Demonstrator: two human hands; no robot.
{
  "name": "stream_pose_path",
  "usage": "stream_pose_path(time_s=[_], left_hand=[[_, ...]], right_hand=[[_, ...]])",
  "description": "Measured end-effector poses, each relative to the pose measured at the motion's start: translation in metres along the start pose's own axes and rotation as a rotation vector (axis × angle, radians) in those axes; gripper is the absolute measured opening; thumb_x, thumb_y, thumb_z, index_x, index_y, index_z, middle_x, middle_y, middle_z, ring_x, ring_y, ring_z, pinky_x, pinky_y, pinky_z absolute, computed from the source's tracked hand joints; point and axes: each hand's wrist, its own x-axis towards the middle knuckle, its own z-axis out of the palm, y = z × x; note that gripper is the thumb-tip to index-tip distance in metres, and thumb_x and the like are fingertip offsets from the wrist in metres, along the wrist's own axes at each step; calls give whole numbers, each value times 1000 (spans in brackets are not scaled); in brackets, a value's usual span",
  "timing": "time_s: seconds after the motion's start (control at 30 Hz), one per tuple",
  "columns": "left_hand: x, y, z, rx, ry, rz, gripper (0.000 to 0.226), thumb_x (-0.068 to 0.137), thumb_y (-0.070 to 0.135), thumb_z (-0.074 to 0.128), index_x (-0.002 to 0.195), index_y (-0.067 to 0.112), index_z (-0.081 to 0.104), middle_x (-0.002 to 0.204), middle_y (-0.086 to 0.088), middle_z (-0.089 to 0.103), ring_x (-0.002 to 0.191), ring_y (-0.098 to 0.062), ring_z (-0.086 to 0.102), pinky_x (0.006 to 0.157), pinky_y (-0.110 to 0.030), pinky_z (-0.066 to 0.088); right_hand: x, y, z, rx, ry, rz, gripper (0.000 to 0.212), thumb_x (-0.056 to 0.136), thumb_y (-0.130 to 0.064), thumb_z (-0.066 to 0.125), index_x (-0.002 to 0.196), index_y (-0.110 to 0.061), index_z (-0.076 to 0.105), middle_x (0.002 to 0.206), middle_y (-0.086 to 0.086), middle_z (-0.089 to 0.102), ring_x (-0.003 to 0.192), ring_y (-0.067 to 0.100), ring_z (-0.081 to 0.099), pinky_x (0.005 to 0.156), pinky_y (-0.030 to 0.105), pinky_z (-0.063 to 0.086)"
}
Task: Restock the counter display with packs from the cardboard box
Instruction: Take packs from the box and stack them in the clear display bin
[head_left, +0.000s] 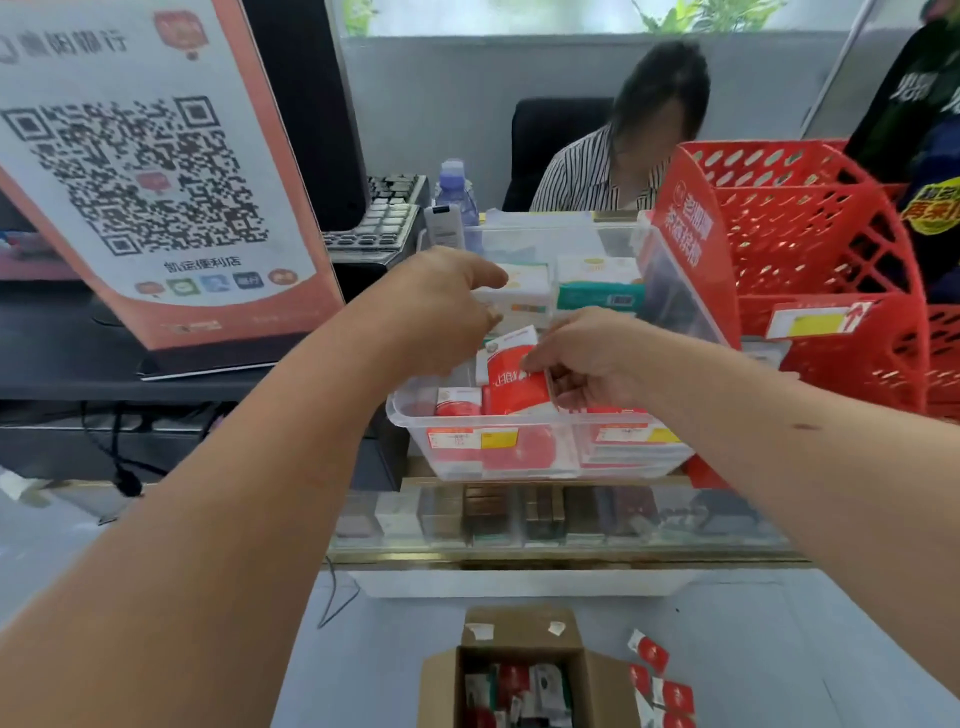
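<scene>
Our right hand (587, 358) pinches red-and-white pack (514, 382) by edge, upright over clear plastic bin (410, 415). Our left hand (441, 306) above bin, fingers bent down; cannot tell if gripping. Bin on glass table (519, 558). Open cardboard box (602, 675) below, spare packs (524, 686) inside.

A QR-code sign (150, 171) stands left of a keyboard (382, 221) and water bottle (457, 192).
</scene>
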Motion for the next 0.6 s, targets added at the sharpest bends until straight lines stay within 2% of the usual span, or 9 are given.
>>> stream_pose_path(time_s=[0.03,0.1,0.17,0.23,0.3,0.33,0.47,0.6], left_hand=[[2,-2,-1,6,-7,12,39,95,19,59,131,33,58,116,-1,65,89,-22,69,74,-42,61],[7,-6,-4,12,-22,33,39,95,20,59,132,32,57,114,-2,65,89,-23,69,73,-42,61],[12,-10,-7,34,-29,51,39,95,20,59,132,31,57,115,-3,65,92,-23,69,76,-42,60],[16,-12,-8,58,-31,73,39,95,22,58,133,30,56,118,-2,64,96,-22,67,81,-40,59],[19,-15,-7,55,-35,81,38,95,24,58,133,32,56,118,-2,63,96,-21,67,80,-40,59],[20,-17,-5,50,-42,82,38,95,24,58,133,33,56,119,-1,63,97,-21,67,82,-40,59],[24,-22,2,19,-66,64,38,95,25,60,132,35,56,122,-1,62,101,-22,65,84,-40,58],[23,-22,3,36,-62,59,39,95,24,58,133,35,56,126,-1,60,108,-22,62,90,-39,55]], right_hand=[[4,-1,7,-41,-25,49,31,87,-9,71,114,-11,57,91,12,73,71,20,66,61,28,55],[14,-6,23,-122,-55,120,37,86,-10,72,119,-11,54,101,13,71,83,21,68,76,32,59],[24,-10,39,-183,-85,146,43,87,-10,72,124,-7,52,108,15,68,94,24,67,90,37,56],[29,-12,50,-259,-118,162,42,86,-10,73,122,-3,54,108,15,65,98,27,64,95,39,52],[33,-12,56,-367,-124,120,23,87,-8,73,106,-1,61,103,13,68,99,27,66,97,39,52],[36,-10,57,-398,-110,89,20,87,-6,72,103,-2,62,101,14,69,97,27,68,96,40,53],[41,-5,56,-431,-107,20,40,87,-1,69,125,-1,56,107,17,69,100,29,69,94,41,55],[42,-8,59,-521,-182,-49,39,87,-4,69,123,-9,57,105,15,69,93,26,70,90,39,57]])
